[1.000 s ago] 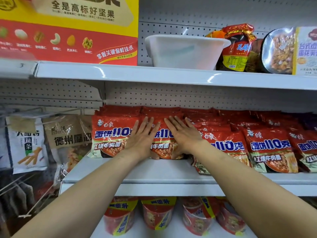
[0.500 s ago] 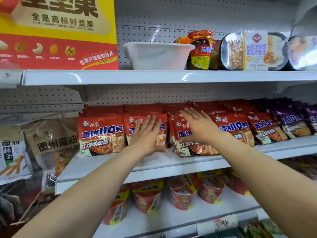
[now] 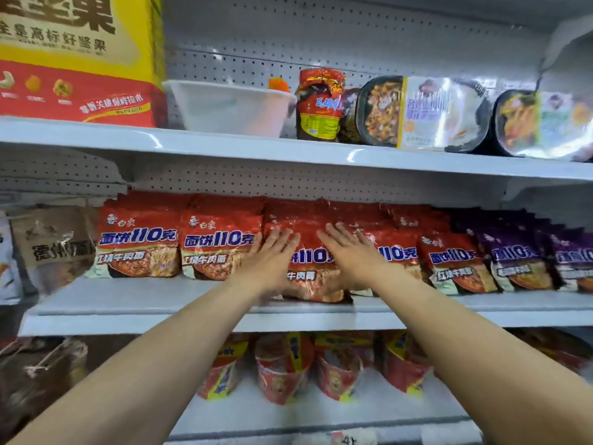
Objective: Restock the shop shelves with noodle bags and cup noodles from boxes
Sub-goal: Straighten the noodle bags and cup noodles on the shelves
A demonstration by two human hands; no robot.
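Detail: left hand (image 3: 272, 263), right hand (image 3: 351, 256) | fingers (image 3: 280, 240) straight, gripping nothing, palms flat on red noodle bag (image 3: 309, 250) | purpose, judged: pushing it back into shelf (image 3: 128, 322) row

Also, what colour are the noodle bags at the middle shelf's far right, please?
The noodle bags are purple; the head view shows them best.
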